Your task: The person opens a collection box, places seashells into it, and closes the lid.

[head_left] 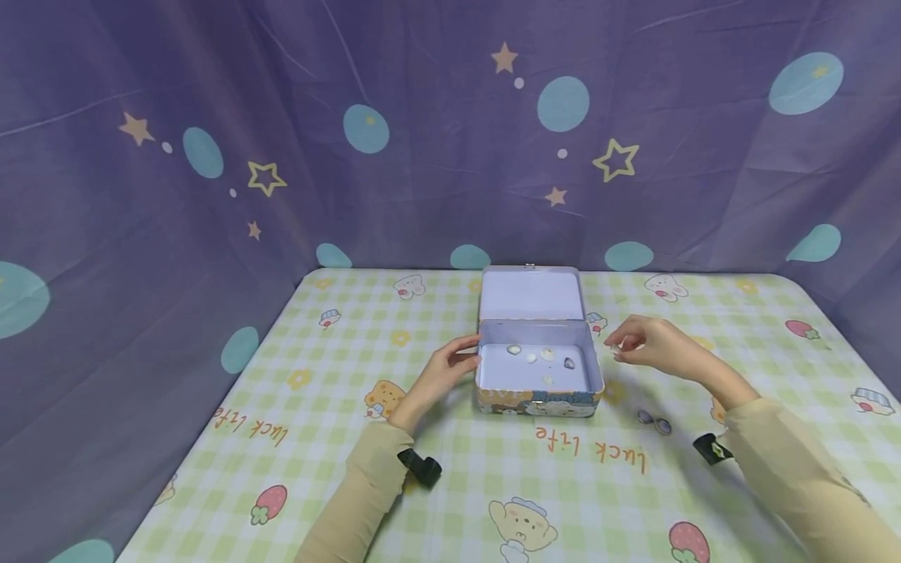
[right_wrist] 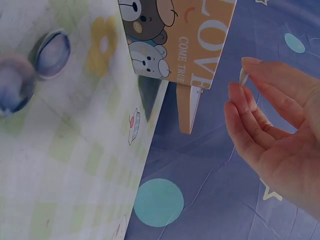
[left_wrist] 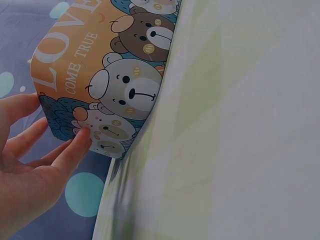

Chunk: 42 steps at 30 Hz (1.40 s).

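Note:
A rectangular tin box (head_left: pixel 493 397) with cartoon bears on its outside stands on the table, its hinged lid (head_left: pixel 532 294) raised at the back. Several small seashells (head_left: pixel 514 349) lie spread over its pale floor. At the box's left side, my left hand (head_left: pixel 442 374) touches the outer wall with its fingertips, the fingers slightly bent. My right hand (head_left: pixel 658 346) is raised just right of the box and pinches a small whitish seashell (right_wrist: pixel 243 76) between thumb and fingertips. Two dark, purplish shell halves (head_left: pixel 655 422) lie side by side on the cloth below the right hand.
A green-and-white checked tablecloth (head_left: pixel 338 461) with cartoon prints covers the table. Purple curtain fabric (head_left: pixel 436 211) with stars and dots hangs behind it and at the sides. Each wrist carries a black strap (head_left: pixel 420 467).

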Tool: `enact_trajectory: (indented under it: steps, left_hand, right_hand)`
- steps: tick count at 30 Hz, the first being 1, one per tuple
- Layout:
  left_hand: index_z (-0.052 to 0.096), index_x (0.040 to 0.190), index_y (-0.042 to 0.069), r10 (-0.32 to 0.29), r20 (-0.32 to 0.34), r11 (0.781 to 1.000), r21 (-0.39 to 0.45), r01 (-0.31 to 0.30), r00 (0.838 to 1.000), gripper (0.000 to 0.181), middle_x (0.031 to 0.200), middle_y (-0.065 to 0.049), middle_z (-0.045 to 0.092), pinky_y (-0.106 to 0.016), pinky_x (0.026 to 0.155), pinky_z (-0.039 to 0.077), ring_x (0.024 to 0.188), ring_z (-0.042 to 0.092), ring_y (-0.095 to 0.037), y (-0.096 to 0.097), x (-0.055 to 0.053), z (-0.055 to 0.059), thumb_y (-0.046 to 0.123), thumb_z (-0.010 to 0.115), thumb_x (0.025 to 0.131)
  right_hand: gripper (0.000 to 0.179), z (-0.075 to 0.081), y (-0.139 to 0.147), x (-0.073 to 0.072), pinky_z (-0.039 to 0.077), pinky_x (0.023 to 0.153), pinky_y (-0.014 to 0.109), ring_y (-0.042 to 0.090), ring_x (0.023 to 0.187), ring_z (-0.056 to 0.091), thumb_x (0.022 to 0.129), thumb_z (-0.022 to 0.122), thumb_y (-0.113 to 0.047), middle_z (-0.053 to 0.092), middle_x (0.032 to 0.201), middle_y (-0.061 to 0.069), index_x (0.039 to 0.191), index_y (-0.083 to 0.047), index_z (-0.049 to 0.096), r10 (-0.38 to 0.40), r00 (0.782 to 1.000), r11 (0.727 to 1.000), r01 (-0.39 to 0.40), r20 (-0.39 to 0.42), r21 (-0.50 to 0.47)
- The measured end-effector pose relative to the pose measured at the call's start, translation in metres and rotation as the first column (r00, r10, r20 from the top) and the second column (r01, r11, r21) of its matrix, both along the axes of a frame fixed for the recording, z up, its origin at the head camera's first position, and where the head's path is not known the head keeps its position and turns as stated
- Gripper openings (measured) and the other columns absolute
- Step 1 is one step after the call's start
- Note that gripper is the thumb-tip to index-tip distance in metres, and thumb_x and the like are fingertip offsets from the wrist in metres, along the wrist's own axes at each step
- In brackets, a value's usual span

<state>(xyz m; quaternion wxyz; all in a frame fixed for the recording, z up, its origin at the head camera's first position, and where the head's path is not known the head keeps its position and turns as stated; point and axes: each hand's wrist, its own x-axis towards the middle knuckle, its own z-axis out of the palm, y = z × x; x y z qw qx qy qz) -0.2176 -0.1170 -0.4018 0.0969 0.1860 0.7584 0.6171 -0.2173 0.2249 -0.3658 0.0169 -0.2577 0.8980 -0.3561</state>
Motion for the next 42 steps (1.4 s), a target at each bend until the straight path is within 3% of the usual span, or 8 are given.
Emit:
enact_trajectory:
  steps: [10, 28, 36, 42]
  left_hand:
    - [0.035, 0.129, -0.011, -0.022, 0.01, 1.0, 0.009, 0.022, 1.0, 0.044, 0.133, -0.029, 0.033, -0.035, 0.095, 0.042, 0.118, 0.037, -0.044, -0.001, 0.001, 0.002, 0.002, 0.049, 0.089]
    - [0.036, 0.129, -0.009, -0.016, 0.006, 1.0, -0.003, 0.016, 1.0, 0.044, 0.134, -0.023, 0.036, -0.034, 0.094, 0.043, 0.118, 0.039, -0.04, -0.001, 0.0, 0.001, 0.003, 0.049, 0.089]
    - [0.036, 0.129, -0.01, -0.02, 0.005, 1.0, 0.002, 0.02, 1.0, 0.044, 0.134, -0.025, 0.035, -0.034, 0.094, 0.043, 0.117, 0.039, -0.04, -0.001, 0.0, 0.001, 0.002, 0.049, 0.089]
    - [0.037, 0.128, -0.01, -0.008, -0.007, 1.0, -0.001, 0.008, 1.0, 0.043, 0.132, -0.027, 0.036, -0.034, 0.093, 0.044, 0.115, 0.041, -0.041, -0.001, 0.0, 0.0, 0.002, 0.05, 0.088]
  right_hand:
    - [0.019, 0.002, -0.013, -0.002, 0.052, 0.065, 0.026, 0.012, 0.073, 0.057, 0.074, 0.067, 0.0, 0.063, 0.088, 0.008, 0.093, 0.002, 0.066, 0.029, 0.998, 0.999, -0.03, -0.064, -0.012]
    - [0.018, 0.004, -0.031, -0.007, 0.051, 0.066, 0.025, 0.013, 0.074, 0.058, 0.074, 0.066, 0.003, 0.062, 0.085, 0.005, 0.091, 0.0, 0.066, 0.076, 0.996, 0.995, -0.078, -0.043, -0.054]
    - [0.018, 0.002, -0.041, -0.009, 0.051, 0.063, 0.022, 0.009, 0.072, 0.057, 0.073, 0.065, 0.003, 0.06, 0.083, 0.004, 0.091, 0.003, 0.066, 0.1, 0.994, 0.994, -0.101, -0.038, -0.049]
    - [0.019, 0.004, -0.05, -0.008, 0.051, 0.061, 0.022, 0.014, 0.072, 0.058, 0.074, 0.066, 0.001, 0.059, 0.083, 0.008, 0.093, 0.005, 0.065, 0.088, 0.996, 0.995, -0.088, -0.011, -0.036]
